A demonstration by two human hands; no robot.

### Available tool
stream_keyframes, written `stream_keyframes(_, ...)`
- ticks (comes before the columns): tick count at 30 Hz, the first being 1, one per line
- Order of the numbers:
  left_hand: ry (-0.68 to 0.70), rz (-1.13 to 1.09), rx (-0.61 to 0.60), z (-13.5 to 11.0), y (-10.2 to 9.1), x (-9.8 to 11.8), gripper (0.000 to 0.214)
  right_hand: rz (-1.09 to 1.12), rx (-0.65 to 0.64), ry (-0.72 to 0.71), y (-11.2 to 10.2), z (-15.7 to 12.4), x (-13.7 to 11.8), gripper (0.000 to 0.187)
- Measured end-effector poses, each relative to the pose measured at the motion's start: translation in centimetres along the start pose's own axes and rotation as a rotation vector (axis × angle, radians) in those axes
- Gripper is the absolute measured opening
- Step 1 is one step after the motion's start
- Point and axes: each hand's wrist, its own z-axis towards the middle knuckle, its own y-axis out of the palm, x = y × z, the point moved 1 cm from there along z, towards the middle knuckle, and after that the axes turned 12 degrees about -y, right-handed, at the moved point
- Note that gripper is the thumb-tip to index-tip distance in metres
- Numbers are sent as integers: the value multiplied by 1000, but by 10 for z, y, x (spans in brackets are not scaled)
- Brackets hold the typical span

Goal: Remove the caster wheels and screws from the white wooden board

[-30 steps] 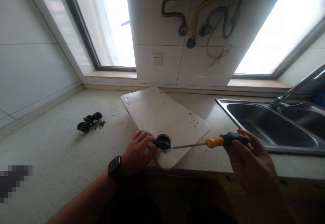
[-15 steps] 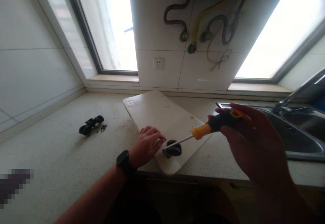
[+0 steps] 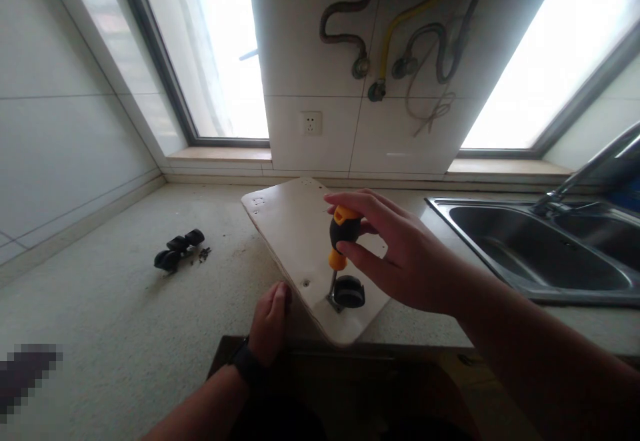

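My right hand (image 3: 395, 248) is wrapped round a yellow and black screwdriver (image 3: 345, 228), held nearly upright. Its metal shaft runs down to the mounting plate of a black caster wheel (image 3: 349, 292); I cannot make out the screw under the tip. The caster sits near the front corner of a cream-coloured board (image 3: 300, 228), which lies on the countertop. Beside the board's left edge, my left hand (image 3: 270, 314) is closed with its fingers curled. What it holds, if anything, is hidden. A dark watch is on my left wrist.
Several black casters (image 3: 179, 249) lie on the countertop (image 3: 120, 294) at left, with small dark screws (image 3: 204, 254) beside them. A steel sink (image 3: 540, 248) with a tap is at right. Hoses (image 3: 385, 34) and a power socket (image 3: 311, 123) are on the tiled wall behind.
My right hand has brought the screwdriver left and turned it from slanting to nearly upright at the caster plate. My left hand has moved off the board's top, down to beside its left edge.
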Motion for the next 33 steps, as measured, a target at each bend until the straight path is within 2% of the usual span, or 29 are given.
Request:
stream_keyframes(4,-24,45,-208,0,1,-4,68,33,14,14,-3,-2,1,52)
stream_keyframes(6,-3,72,-315,-2,0,-6,72,50,23,35,-4,-4,3,52)
stream_keyframes(8,15,89,-371,-2,-2,-7,73,68,23,60,-4,-5,5,51)
stream_keyframes(13,15,101,-395,-2,-2,-7,73,96,19,104,-5,-5,9,50)
stream_keyframes(21,9,82,-423,-2,-2,-6,75,170,-15,99,-8,-10,16,56)
stream_keyframes(30,8,90,-433,-2,-2,-6,72,413,-71,89,-3,6,28,58)
stream_keyframes(33,3,89,-449,-3,-2,-5,72,550,-68,80,0,9,31,51)
